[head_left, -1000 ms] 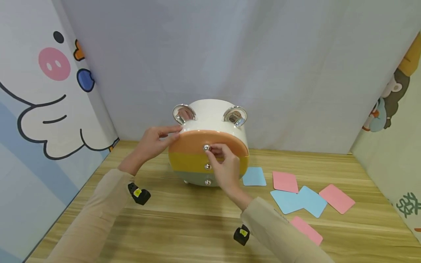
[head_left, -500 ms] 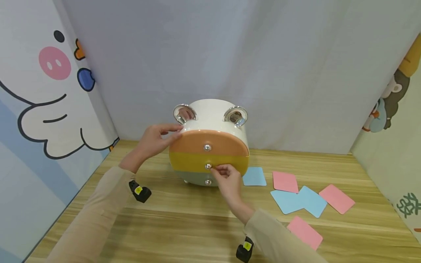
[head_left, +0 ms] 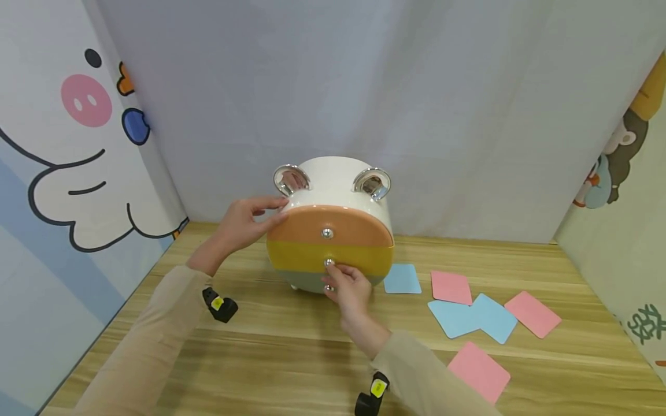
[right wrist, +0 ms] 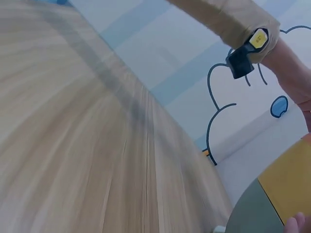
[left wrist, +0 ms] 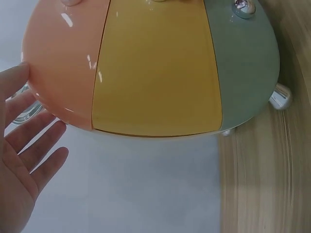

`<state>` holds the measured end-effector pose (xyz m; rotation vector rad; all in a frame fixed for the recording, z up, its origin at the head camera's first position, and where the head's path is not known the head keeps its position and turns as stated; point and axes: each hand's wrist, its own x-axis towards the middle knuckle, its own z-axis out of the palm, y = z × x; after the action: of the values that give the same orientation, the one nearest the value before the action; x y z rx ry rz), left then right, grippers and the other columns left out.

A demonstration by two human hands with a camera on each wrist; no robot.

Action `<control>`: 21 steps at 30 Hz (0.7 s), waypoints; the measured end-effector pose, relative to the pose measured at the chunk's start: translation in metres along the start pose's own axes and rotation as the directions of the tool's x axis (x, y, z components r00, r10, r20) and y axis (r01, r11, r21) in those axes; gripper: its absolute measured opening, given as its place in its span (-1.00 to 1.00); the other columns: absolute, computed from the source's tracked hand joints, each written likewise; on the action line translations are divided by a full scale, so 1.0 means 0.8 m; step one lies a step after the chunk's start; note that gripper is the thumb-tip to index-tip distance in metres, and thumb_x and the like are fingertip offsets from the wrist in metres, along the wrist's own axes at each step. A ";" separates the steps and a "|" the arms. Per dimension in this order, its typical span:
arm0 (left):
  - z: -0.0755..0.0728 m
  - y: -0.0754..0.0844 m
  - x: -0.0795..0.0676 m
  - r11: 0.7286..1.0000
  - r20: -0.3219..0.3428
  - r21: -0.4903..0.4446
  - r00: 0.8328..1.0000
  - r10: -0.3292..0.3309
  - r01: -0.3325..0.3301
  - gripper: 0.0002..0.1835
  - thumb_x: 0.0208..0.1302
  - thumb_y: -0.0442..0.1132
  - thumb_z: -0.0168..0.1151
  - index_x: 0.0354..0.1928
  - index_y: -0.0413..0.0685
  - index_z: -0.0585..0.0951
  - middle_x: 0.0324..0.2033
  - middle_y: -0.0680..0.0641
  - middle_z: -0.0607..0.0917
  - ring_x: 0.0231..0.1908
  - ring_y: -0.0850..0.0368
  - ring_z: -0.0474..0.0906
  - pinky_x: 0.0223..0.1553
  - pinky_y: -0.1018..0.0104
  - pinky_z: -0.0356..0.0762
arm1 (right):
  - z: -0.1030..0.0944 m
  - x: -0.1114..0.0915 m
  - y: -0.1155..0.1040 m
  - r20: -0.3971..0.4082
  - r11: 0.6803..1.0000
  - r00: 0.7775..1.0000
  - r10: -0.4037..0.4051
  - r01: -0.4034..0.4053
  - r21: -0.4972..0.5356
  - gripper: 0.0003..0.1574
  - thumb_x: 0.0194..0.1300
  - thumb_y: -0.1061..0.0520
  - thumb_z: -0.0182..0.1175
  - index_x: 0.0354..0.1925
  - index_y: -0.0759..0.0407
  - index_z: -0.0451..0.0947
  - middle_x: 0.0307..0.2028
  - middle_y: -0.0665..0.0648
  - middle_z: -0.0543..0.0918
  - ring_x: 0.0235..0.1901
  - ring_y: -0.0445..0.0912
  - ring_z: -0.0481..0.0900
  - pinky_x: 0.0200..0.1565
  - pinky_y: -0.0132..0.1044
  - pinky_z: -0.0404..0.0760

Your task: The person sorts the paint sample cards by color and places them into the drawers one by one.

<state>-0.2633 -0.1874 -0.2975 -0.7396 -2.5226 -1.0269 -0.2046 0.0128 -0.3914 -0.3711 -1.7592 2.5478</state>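
Observation:
A round-fronted mini drawer cabinet [head_left: 333,180] stands on the table, with a white shell and silver ears. Its front has an orange drawer [head_left: 302,225], a yellow drawer [head_left: 296,256] and a grey-green drawer [head_left: 304,280], each with a silver knob. My left hand [head_left: 241,222] rests on the cabinet's upper left edge; in the left wrist view its fingers [left wrist: 41,150] are extended and spread. Low on the front, the fingers of my right hand [head_left: 355,296] curl about the bottom knob [head_left: 329,288], and one digit reaches up just below the middle knob [head_left: 329,262]. All drawers appear closed.
Blue paper cards [head_left: 402,279] and pink paper cards [head_left: 450,287] lie on the wooden table [head_left: 270,358] to the right of the cabinet. A grey curtain [head_left: 442,127] hangs behind. Printed panels [head_left: 78,173] stand at both sides. Each wrist wears a black camera [head_left: 221,306].
My right hand has moved down the cabinet front, from the top knob past the middle one to the bottom one. My left hand stays at the upper left edge.

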 end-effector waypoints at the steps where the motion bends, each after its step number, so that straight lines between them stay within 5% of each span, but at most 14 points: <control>1: 0.000 0.000 0.000 1.000 -0.001 0.001 1.000 0.002 -0.002 -0.63 0.19 -0.12 0.22 0.00 -0.13 0.60 -0.03 -0.14 0.61 -0.01 -0.04 0.52 -0.03 0.00 0.48 | 0.002 -0.001 0.000 -0.007 1.000 1.000 0.005 -0.004 0.014 -0.67 0.15 0.11 0.25 -0.20 0.29 0.44 -0.29 0.13 0.67 -0.38 -0.15 0.64 -0.32 -0.32 0.63; 9: 0.000 -0.001 0.000 1.000 -0.005 -0.011 1.000 -0.005 0.005 -0.63 0.19 -0.12 0.22 0.00 -0.15 0.60 -0.03 -0.14 0.61 -0.01 -0.04 0.52 -0.04 0.00 0.49 | 0.013 -0.004 -0.003 -0.078 0.996 0.996 0.042 -0.036 0.086 -0.69 0.15 0.09 0.25 -0.23 0.27 0.44 -0.33 0.10 0.66 -0.37 -0.15 0.65 -0.31 -0.33 0.63; 21: 0.000 0.002 -0.001 1.000 0.003 -0.021 1.000 -0.011 0.011 -0.64 0.20 -0.16 0.21 0.00 -0.17 0.60 -0.04 -0.16 0.61 -0.02 -0.07 0.51 -0.04 -0.03 0.48 | 0.014 -0.006 -0.002 -0.103 0.998 0.994 0.031 -0.024 0.063 -0.68 0.15 0.11 0.25 -0.21 0.31 0.47 -0.31 0.13 0.66 -0.39 -0.16 0.64 -0.21 -0.22 0.62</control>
<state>-0.2617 -0.1867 -0.2965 -0.7347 -2.5246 -1.0585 -0.2027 0.0023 -0.3849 -0.5187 -1.6484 2.5436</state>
